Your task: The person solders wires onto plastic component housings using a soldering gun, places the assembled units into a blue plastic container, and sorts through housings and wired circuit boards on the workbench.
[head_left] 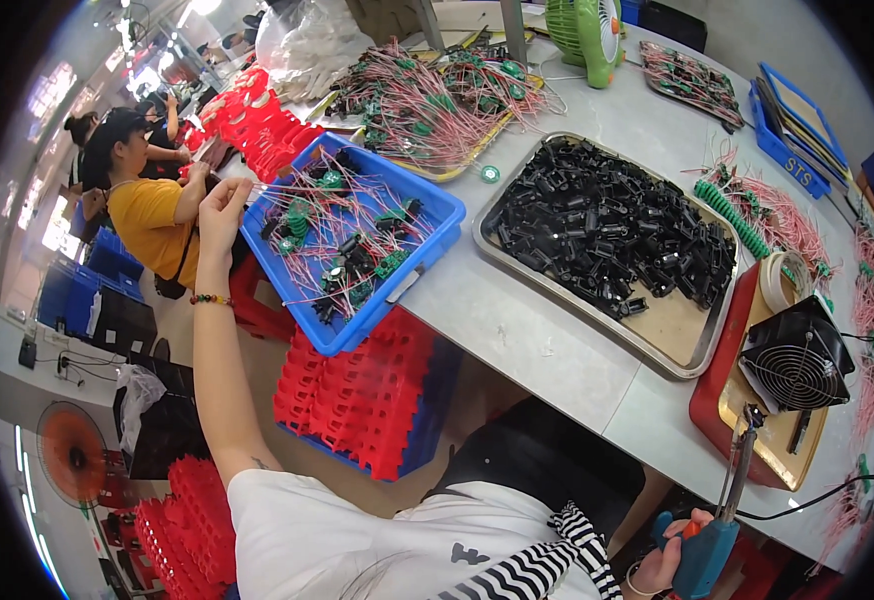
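Note:
My left hand [225,212] is stretched out to the far left edge of a blue plastic tray [429,240], fingers pinched on thin wires. Inside the tray lies a tangle of red and white wires [342,225] with small green circuit boards and black parts. Low on the right, my right hand [662,562] is wrapped round the blue handle of a soldering gun [709,555] with an orange trigger. Its metal tip points up, close to a black fan with a round grille [802,370] in a red box.
A metal tray [692,362] of black plastic parts stands mid-table. Behind are wired boards [417,110] and a green fan [579,40]. Green-and-pink wire bundles [777,220] line the right. Red moulded trays [357,390] are stacked below the table edge. A person in yellow [147,210] sits left.

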A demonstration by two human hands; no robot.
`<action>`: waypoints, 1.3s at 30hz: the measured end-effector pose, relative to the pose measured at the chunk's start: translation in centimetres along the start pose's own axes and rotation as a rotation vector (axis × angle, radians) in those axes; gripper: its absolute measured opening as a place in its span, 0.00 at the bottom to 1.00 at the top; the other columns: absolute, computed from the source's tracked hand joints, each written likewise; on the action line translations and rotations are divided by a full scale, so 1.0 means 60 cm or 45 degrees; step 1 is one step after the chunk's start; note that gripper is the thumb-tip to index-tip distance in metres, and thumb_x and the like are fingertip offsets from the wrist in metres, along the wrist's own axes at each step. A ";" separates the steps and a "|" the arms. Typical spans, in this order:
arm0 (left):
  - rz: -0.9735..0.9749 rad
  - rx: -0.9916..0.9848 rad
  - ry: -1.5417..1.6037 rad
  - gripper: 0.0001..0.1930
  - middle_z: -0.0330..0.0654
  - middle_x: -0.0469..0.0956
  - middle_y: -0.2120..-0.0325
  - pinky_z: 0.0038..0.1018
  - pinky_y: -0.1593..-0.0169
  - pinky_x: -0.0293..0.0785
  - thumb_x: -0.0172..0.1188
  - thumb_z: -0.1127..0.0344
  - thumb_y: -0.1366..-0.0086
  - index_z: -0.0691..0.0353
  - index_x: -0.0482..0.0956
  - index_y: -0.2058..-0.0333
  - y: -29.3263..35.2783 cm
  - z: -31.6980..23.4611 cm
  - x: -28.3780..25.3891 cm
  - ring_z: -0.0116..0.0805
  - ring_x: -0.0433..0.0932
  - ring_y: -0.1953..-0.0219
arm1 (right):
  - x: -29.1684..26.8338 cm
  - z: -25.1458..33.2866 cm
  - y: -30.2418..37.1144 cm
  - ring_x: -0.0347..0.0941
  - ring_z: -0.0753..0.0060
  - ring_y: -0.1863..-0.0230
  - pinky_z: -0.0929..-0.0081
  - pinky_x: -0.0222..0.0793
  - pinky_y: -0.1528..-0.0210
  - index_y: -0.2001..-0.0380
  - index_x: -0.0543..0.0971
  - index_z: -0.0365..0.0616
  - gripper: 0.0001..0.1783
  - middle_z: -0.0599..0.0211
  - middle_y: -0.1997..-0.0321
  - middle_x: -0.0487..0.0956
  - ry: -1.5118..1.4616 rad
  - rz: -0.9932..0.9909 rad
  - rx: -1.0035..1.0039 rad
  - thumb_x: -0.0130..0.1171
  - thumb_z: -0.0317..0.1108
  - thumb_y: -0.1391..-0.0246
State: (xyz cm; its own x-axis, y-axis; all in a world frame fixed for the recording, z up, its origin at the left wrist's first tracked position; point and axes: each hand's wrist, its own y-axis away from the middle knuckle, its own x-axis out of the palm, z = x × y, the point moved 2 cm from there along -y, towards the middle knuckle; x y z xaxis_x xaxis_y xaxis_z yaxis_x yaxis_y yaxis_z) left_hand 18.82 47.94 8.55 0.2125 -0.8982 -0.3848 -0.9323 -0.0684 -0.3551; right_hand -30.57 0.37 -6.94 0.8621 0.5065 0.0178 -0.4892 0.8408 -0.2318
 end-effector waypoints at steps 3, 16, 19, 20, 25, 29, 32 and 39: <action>-0.134 0.285 -0.168 0.08 0.26 0.70 0.79 0.16 0.75 0.57 0.62 0.65 0.38 0.64 0.80 0.69 0.011 0.003 -0.001 0.14 0.63 0.78 | -0.001 0.000 0.001 0.63 0.78 0.70 0.78 0.57 0.65 0.53 0.69 0.35 0.27 0.67 0.72 0.68 0.002 -0.011 -0.009 0.59 0.38 0.56; 0.552 0.596 -0.844 0.07 0.40 0.72 0.82 0.27 0.74 0.68 0.67 0.65 0.47 0.60 0.79 0.73 0.249 -0.094 0.146 0.34 0.72 0.80 | 0.000 0.004 0.001 0.62 0.79 0.70 0.80 0.56 0.65 0.53 0.69 0.37 0.27 0.68 0.73 0.68 0.055 -0.022 0.039 0.60 0.39 0.55; 0.306 0.458 -0.687 0.06 0.37 0.73 0.81 0.21 0.75 0.64 0.63 0.67 0.43 0.63 0.79 0.71 0.230 -0.084 0.125 0.24 0.69 0.81 | -0.003 -0.001 0.000 0.62 0.78 0.70 0.80 0.56 0.65 0.53 0.69 0.36 0.27 0.67 0.73 0.68 0.031 -0.019 0.021 0.60 0.40 0.55; 0.147 0.364 -0.667 0.06 0.35 0.73 0.81 0.19 0.76 0.63 0.62 0.68 0.41 0.64 0.79 0.70 0.214 -0.077 0.109 0.21 0.68 0.80 | -0.003 -0.001 0.002 0.62 0.78 0.70 0.80 0.56 0.65 0.53 0.69 0.36 0.27 0.67 0.73 0.68 0.035 -0.023 0.020 0.60 0.40 0.55; 0.011 0.080 -0.198 0.10 0.27 0.68 0.82 0.13 0.79 0.55 0.55 0.63 0.33 0.63 0.78 0.67 0.103 -0.030 0.007 0.13 0.62 0.81 | -0.014 -0.011 0.003 0.63 0.78 0.70 0.80 0.57 0.65 0.52 0.69 0.35 0.28 0.66 0.70 0.69 0.014 -0.023 0.016 0.59 0.39 0.55; -0.007 0.113 -0.140 0.11 0.26 0.66 0.82 0.13 0.79 0.55 0.56 0.60 0.33 0.63 0.77 0.67 0.071 -0.022 -0.001 0.12 0.61 0.82 | -0.010 -0.002 0.000 0.63 0.78 0.70 0.80 0.57 0.65 0.52 0.69 0.35 0.28 0.65 0.70 0.70 0.021 -0.052 0.007 0.59 0.39 0.55; -0.171 0.371 -0.382 0.09 0.26 0.65 0.83 0.14 0.79 0.53 0.58 0.63 0.35 0.63 0.75 0.69 0.081 -0.027 0.013 0.14 0.60 0.82 | 0.007 0.025 -0.010 0.67 0.70 0.59 0.80 0.63 0.55 0.48 0.65 0.34 0.26 0.59 0.54 0.69 -0.151 0.134 0.016 0.50 0.22 0.55; -0.271 0.493 -0.584 0.07 0.27 0.63 0.81 0.15 0.78 0.53 0.60 0.68 0.37 0.62 0.72 0.70 0.100 -0.004 0.024 0.15 0.60 0.80 | -0.022 -0.020 0.006 0.63 0.78 0.70 0.80 0.57 0.65 0.52 0.69 0.35 0.28 0.65 0.69 0.70 0.014 -0.041 -0.013 0.58 0.38 0.56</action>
State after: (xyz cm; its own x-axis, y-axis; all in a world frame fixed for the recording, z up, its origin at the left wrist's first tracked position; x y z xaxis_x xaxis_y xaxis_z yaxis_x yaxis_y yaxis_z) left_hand 13.46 46.12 6.08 0.5653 -0.5990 -0.5672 -0.7007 0.0142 -0.7133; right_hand -31.72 -0.20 -8.21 0.8790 0.4767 0.0148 -0.4595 0.8548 -0.2412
